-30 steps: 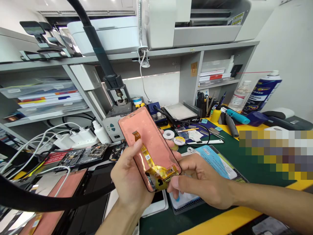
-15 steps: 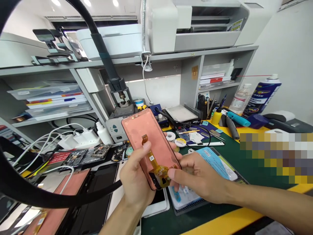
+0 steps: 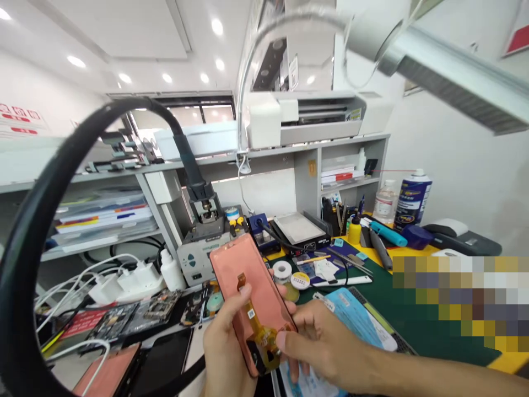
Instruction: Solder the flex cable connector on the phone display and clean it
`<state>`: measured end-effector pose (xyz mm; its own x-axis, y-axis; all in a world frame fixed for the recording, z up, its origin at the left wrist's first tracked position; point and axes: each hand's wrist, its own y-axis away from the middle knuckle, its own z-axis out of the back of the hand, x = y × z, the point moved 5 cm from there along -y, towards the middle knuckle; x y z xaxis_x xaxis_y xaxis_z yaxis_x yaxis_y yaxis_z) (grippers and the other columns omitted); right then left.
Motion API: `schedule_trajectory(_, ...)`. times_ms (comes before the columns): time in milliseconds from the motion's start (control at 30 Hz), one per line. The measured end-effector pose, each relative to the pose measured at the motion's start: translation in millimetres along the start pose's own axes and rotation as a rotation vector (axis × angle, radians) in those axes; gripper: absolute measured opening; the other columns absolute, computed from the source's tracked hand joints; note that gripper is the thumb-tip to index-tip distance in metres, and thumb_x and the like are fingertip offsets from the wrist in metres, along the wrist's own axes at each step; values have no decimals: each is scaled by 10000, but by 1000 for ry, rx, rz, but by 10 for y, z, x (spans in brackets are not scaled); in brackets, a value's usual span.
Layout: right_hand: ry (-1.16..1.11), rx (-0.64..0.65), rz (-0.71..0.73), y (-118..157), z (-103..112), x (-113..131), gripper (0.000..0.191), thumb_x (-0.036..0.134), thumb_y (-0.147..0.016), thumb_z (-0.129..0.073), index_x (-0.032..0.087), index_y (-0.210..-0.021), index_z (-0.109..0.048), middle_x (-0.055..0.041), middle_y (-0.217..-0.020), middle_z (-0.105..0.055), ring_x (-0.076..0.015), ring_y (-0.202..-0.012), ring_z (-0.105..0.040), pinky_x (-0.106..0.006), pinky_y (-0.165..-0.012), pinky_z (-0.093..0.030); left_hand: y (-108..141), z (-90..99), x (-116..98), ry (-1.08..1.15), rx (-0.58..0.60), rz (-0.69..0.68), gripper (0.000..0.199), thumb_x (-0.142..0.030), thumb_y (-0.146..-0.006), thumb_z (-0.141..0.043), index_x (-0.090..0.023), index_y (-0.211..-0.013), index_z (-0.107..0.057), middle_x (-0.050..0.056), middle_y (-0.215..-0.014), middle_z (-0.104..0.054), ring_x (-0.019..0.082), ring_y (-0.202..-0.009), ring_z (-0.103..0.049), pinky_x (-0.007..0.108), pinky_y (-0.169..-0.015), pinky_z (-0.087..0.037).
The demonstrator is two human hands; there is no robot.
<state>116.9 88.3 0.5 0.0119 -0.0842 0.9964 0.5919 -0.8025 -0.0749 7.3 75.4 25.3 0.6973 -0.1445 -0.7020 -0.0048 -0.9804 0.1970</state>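
A phone screen (image 3: 260,275) is held up with its copper-coloured back toward me, tilted to the left. An amber flex cable (image 3: 258,325) runs down that back, with a small connector end standing out near the middle. My left hand (image 3: 229,336) wraps the screen from the left, its thumb lying on the back by the connector and its fingertips showing past the right edge. At the lower right corner my right hand (image 3: 326,342) pinches the screen's edge, thumb on the back over the flex area. Its other fingers are partly hidden behind the screen.
A black hose (image 3: 25,264) loops across the left side. Blue packets (image 3: 359,320) lie under my right forearm on the green mat (image 3: 433,325). Phone boards (image 3: 161,309), a white power strip (image 3: 140,289), tape rolls (image 3: 282,270) and a spray can (image 3: 413,198) stand around. A lamp (image 3: 463,77) hangs overhead.
My view has tilted upward, so the shelf and bench sit lower and the ceiling and lamp show. Both hands keep the same hold on the phone screen.
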Motion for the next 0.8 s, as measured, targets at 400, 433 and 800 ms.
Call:
schedule_trajectory(400,-190,15,31,-157,46,-47,336,401,-591,-756,146,-570,-539,19,-603,-455,-92,-572,-405,-222,-552,-330,-133,37,1,-31,-64,-48,446,-262,-695,-757,-119,-1103,-649,81,-678,-743,305,-572,-730,370,-530,-591)
schedule_trajectory(433,-204,18,31,-172,57,-54,324,378,-576,-757,149,-553,-529,19,-606,-453,-97,-581,-401,-228,-556,-326,-135,36,-5,-45,-82,-39,443,-262,-704,-755,-119,-1110,-645,84,-684,-746,308,-578,-731,376,-540,-593)
schedule_trajectory(800,-239,15,-47,-235,101,-93,249,329,-560,-740,126,-673,-651,-1,-602,-594,-90,-509,-503,-212,-542,-366,-39,-96,3,-99,-59,21,451,-211,-726,-699,-113,-1164,-663,107,-707,-767,339,-598,-737,392,-500,-591)
